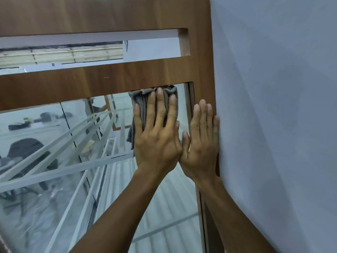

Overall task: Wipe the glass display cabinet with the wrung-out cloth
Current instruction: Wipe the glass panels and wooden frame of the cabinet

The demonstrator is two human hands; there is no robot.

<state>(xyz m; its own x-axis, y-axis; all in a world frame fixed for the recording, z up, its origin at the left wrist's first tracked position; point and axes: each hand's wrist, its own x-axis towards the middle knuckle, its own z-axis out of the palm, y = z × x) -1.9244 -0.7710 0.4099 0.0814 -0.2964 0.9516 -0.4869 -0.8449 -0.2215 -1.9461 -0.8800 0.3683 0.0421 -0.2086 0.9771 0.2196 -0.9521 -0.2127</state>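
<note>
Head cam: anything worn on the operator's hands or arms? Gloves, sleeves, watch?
Nothing visible. The left hand and right hand are ungloved, with no rings. The left forearm and right forearm show no sleeve, watch or band up to the frame edge.

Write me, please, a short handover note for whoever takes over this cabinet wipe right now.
Left hand: flat, straight fingers pressing the grey cloth against the glass pane at its top right corner, just under the wooden crossbar.
Right hand: flat on the frame's right upright, beside the wall; holds nothing.
Done: cloth is on the glass; how much is already wiped cannot be told.
Left: probably the pane below and to the left.
</note>
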